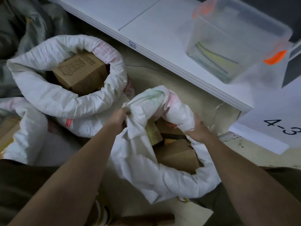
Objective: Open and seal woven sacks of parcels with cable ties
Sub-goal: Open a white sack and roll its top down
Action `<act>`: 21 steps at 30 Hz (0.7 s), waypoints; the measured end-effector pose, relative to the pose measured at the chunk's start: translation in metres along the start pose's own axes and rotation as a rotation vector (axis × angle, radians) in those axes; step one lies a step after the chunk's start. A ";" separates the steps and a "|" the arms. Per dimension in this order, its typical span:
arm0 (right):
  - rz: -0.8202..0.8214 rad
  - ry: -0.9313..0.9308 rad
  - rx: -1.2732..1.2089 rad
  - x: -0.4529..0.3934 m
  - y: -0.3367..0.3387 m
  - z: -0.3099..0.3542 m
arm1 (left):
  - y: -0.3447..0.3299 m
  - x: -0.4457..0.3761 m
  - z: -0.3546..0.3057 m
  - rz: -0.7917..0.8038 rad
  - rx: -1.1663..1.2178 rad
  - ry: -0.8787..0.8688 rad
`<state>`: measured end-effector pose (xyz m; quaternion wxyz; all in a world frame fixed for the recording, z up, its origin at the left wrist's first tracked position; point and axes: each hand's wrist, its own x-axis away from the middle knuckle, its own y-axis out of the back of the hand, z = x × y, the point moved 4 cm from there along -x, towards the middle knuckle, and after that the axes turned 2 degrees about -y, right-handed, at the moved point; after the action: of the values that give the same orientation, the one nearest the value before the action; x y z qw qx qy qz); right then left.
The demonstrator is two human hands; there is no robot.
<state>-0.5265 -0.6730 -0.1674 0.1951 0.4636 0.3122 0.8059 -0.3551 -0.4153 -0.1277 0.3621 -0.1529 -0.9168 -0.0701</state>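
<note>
White woven sack [143, 160] at lower centre: left hand [119, 117] grips its bunched rim, right hand [197, 129] grasps the rolled edge; loose rim could slip, exposing parcels [177, 154]

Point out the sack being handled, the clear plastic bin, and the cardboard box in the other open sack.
sack [138, 154]: head view, on its near left wall.
clear plastic bin [211, 38]: head view, on its front wall.
cardboard box [79, 70]: head view, on its printed top face.

Near sack [156, 173] lies right of second sack [53, 95], before the shelf [162, 30].
</note>
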 end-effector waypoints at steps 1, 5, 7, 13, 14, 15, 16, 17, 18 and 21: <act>-0.022 -0.008 -0.003 0.005 -0.001 -0.006 | 0.005 -0.002 0.008 -0.038 -0.128 -0.025; -0.092 -0.075 0.088 0.030 -0.015 -0.054 | 0.020 0.000 0.033 -0.168 -0.478 -0.106; -0.123 -0.184 0.087 0.044 -0.024 -0.072 | 0.019 0.019 0.042 -0.205 -0.482 -0.051; 0.002 -0.116 0.070 0.070 -0.048 -0.070 | -0.004 0.065 0.087 -0.008 -0.597 0.161; -0.011 -0.035 0.078 0.071 -0.047 -0.057 | -0.009 0.066 0.083 -0.018 -0.576 0.105; -0.052 0.059 0.031 0.077 -0.041 -0.039 | -0.013 0.067 0.075 -0.050 -0.499 0.050; -0.120 0.163 -0.124 0.080 -0.030 -0.021 | -0.016 0.065 0.063 -0.080 -0.355 0.005; -0.183 0.240 -0.352 0.083 -0.015 -0.004 | -0.016 0.058 0.050 -0.092 -0.195 -0.017; -0.261 0.286 -0.614 0.084 0.005 0.009 | -0.015 0.050 0.035 -0.094 -0.063 -0.025; -0.269 0.132 -1.255 0.080 0.035 0.012 | 0.005 0.031 0.006 -0.101 0.128 0.005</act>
<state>-0.5565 -0.6461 -0.0888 0.5089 0.1675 -0.1517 0.8306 -0.3784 -0.4025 -0.1108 0.3694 -0.0826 -0.9251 -0.0299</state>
